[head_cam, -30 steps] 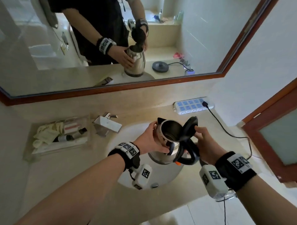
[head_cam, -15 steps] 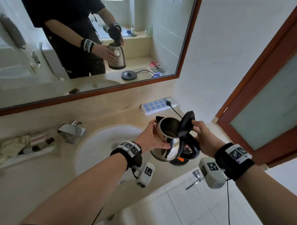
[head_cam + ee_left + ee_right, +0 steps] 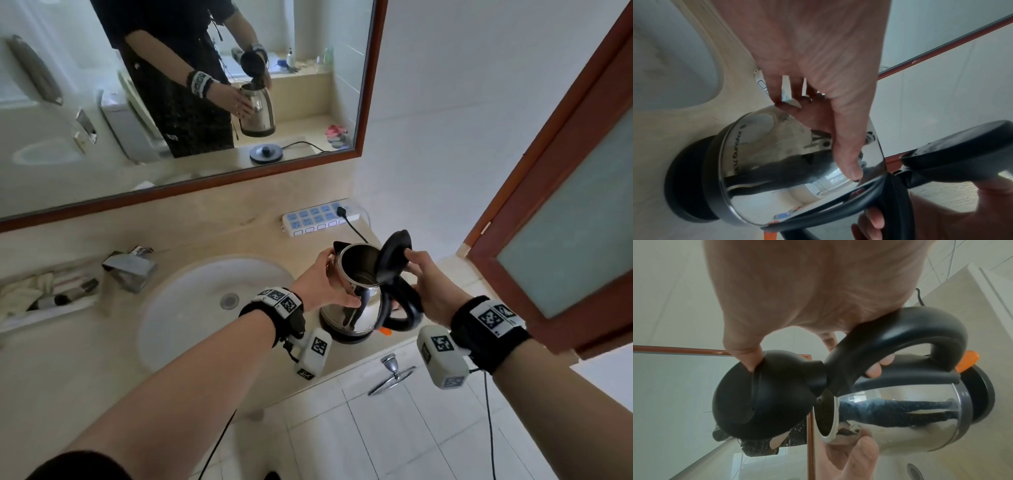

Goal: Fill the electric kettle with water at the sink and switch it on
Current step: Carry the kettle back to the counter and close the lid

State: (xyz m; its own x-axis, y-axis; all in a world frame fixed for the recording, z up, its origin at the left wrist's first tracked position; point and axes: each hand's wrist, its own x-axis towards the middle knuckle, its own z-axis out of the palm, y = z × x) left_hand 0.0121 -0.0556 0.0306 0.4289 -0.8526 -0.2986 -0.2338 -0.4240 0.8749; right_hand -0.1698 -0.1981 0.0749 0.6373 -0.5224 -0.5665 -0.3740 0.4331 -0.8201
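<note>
Left hand (image 3: 325, 286): fingers spread & curled round the kettle (image 3: 356, 294) body. Right hand (image 3: 426, 291): fingers wrapped on the handle (image 3: 400, 308), thumb props the lid (image 3: 394, 255) open. Kettle sits on its base (image 3: 686, 178) near the counter (image 3: 85, 359) front edge, right of the sink (image 3: 191, 308). Steel is slick, prob. heavy w/ water: carry by handle.

Beige counter (image 3: 85, 359): kettle base (image 3: 342, 337), power strip (image 3: 318, 221)

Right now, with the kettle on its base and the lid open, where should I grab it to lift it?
Take the kettle by its black loop handle, coming from its right side. The loop is open enough for fingers to wrap through, away from the spout.
</note>
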